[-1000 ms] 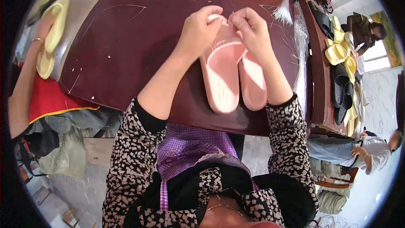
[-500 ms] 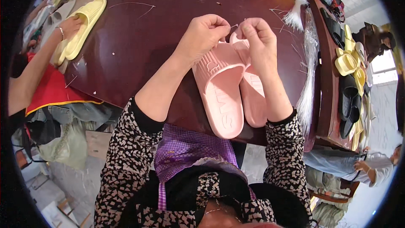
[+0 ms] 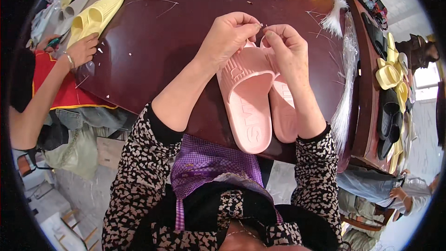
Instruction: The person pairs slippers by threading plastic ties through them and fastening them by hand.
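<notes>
A pair of pink slide slippers [image 3: 253, 125] lies side by side on the dark red table, heels toward me. Above their toe ends, my left hand [image 3: 231, 35] is closed in a pinch, thumb against forefinger. Close beside it, my right hand [image 3: 289, 49] pinches in the same way. A bit of thin white plastic strand [image 3: 263, 27] shows between the two sets of fingertips; the rest of it is hidden. My hands and wrists partly cover the toes of both slippers.
White plastic strands in a bundle [image 3: 343, 107] lie along the table's right side, with a frayed tuft [image 3: 335, 17] above. Yellow and black slippers [image 3: 389, 111] line a ledge at right. On the left, a co-worker's hand [image 3: 84, 50] touches yellow slippers [image 3: 104, 11].
My hands keep their pinch over the toes, fingertips slightly shifted. At left, the co-worker's hand has come out of the yellow slipper to its near end. The whole view has shifted a little.
</notes>
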Demonstrator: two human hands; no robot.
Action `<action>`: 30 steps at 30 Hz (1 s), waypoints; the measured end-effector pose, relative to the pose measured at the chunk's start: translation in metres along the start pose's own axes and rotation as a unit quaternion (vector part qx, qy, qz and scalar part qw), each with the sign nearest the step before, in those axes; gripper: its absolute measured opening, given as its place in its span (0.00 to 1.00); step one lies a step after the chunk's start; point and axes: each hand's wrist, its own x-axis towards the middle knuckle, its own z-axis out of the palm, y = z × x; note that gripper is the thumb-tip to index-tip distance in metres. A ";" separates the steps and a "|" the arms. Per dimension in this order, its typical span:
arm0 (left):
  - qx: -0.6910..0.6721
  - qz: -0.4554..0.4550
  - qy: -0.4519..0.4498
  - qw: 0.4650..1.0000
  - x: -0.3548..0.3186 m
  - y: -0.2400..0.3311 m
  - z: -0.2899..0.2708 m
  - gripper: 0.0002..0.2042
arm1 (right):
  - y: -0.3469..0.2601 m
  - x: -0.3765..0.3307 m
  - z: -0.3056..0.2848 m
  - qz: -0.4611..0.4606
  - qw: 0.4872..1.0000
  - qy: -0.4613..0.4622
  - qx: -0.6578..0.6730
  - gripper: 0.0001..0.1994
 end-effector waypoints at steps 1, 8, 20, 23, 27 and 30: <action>0.000 0.004 -0.001 1.000 0.001 0.000 0.001 0.05 | -0.001 0.000 0.000 0.006 1.000 0.001 -0.002 0.05; -0.009 0.021 0.001 1.000 0.002 -0.002 0.001 0.05 | -0.003 0.000 0.001 0.012 1.000 -0.004 -0.003 0.06; -0.028 0.041 -0.002 0.999 0.002 -0.007 0.002 0.04 | -0.009 -0.003 0.002 0.015 0.999 -0.004 -0.050 0.06; -0.023 0.036 -0.005 0.999 0.002 -0.008 0.002 0.04 | -0.008 -0.003 0.002 0.018 0.998 -0.005 -0.052 0.06; -0.008 0.047 0.003 0.999 0.001 -0.008 0.004 0.03 | -0.007 -0.003 0.003 0.015 0.998 0.004 -0.055 0.06; 0.001 0.036 0.006 0.999 0.002 -0.010 0.003 0.04 | -0.005 -0.002 0.002 0.016 0.997 0.005 -0.075 0.06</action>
